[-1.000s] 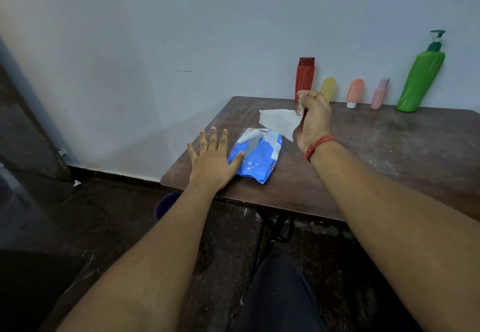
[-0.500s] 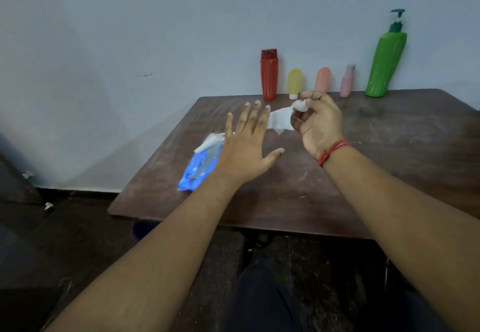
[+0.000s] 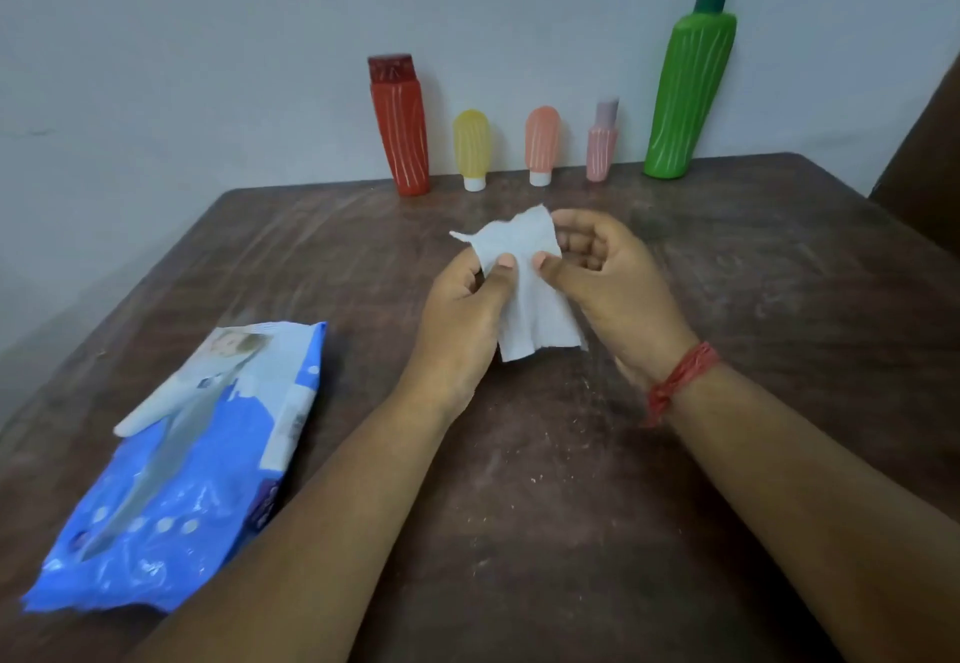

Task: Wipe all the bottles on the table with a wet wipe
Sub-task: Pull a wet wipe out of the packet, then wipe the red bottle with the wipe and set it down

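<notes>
Far left, near table edge: blue wipes pack (image 3: 192,460), flap peeled up, lying flat, well apart from both hands.

Centre, above the table (image 3: 779,299): left hand (image 3: 462,319) pinching the wet wipe (image 3: 524,288) by its left edge, thumb on top, fingers curled behind. Right hand (image 3: 608,283) pinching the right edge the same way, thumb on front, remaining fingers loosely curled. Wipe hanging between the two, partly bunched at the top, lower part hanging free, not touching any bottle.

Back row against the wall, left to right: red bottle (image 3: 399,127), yellow tube (image 3: 471,148), peach tube (image 3: 542,143), pink bottle (image 3: 602,143), green pump bottle (image 3: 688,91). All upright, all well apart from the hands. None wiped yet by the look of it.

Step in hand, judged: spreading the wipe before first use.
- Pull edges apart evenly, no yanking; thin wet sheet likely tears.
- Flatten or fold once into a pad for full palm contact.
- Then hand the wipe over to one hand, free the other to steady a bottle.
- Small tubes standing on caps probably tip easily; hold before rubbing.
- Suggest starting at red, working rightward, to avoid skipping one.
</notes>
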`<state>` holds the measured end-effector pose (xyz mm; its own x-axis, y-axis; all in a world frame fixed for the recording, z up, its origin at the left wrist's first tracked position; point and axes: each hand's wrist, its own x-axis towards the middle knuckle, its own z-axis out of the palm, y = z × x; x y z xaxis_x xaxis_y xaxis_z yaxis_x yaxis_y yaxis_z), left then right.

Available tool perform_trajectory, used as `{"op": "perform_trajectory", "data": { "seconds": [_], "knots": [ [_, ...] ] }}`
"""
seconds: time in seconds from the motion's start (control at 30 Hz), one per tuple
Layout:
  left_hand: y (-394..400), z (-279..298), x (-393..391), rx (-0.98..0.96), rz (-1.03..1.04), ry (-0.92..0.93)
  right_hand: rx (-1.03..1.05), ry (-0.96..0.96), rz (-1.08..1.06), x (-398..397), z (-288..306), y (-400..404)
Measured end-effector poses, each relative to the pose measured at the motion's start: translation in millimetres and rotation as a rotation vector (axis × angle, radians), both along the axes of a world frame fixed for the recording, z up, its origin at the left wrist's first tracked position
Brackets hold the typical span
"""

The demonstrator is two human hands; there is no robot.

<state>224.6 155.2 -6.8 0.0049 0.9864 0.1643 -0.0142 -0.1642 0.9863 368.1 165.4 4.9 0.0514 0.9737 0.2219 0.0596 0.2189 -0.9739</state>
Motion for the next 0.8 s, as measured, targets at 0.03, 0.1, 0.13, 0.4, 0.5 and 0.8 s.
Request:
{"op": "perform_trajectory", "data": {
  "seconds": [0.03, 0.1, 0.13, 0.4, 0.5, 0.8],
  "knots": [
    [1.4, -4.0, -0.7, -0.035, -0.027, -0.038, -0.035, 0.024, 0.045, 2.1, -4.6, 3.0],
    [3.0, -8.4, -1.4, -0.084, -0.049, -0.105, -0.096, 0.11, 0.108, 5.0, -8.6, 5.0],
    [4.4, -9.1, -1.7, -0.097, -0.052, -0.126, -0.128, 0.174, 0.121, 6.0, -9.7, 6.8],
    [9.7, -9.3, -2.9, -0.104, 0.014, -0.186, -0.106, 0.365, 0.113, 15.5, -11.8, 11.2],
    [10.2, -9.3, -1.7, -0.068, 0.081, -0.163, 0.028, 0.264, 0.057, 16.8, -12.2, 10.6],
    [10.7, -5.3, -11.1, 0.12, 0.161, 0.093, 0.201, 0.019, -0.016, 16.4, -13.4, 11.4]
  ]
}}
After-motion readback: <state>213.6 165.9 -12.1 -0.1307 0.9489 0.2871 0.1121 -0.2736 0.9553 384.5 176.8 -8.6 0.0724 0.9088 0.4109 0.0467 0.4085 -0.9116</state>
